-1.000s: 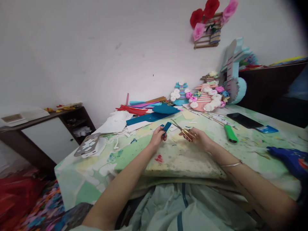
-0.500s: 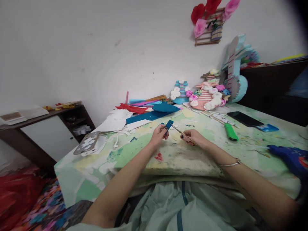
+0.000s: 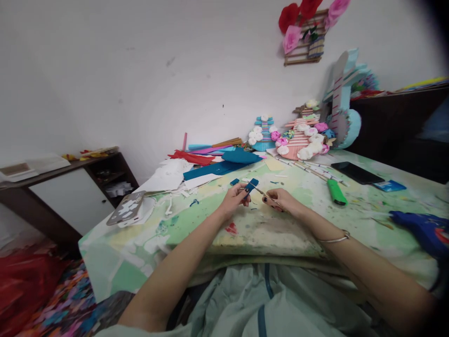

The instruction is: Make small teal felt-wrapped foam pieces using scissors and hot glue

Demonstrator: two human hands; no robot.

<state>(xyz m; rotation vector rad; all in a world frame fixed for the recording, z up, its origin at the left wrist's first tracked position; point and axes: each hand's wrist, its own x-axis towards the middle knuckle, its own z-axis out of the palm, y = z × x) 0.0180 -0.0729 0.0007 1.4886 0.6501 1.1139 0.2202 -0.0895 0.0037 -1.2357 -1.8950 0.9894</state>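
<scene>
We see the scissors [image 3: 261, 191] drop from the raised, open pose of a second ago: blades now low and nearly shut, meeting the blue strip [image 3: 251, 184]. The right hand [image 3: 280, 200] has sunk closer to the table [image 3: 196, 224] and rolled knuckles-up. The left hand [image 3: 234, 200] has edged right, its grip turning the strip towards the blades.

blue strip [image 3: 251, 184]: small, tilted, pinched above the table
scissors [image 3: 261, 192]: thin, blades shut on the strip's right edge
</scene>
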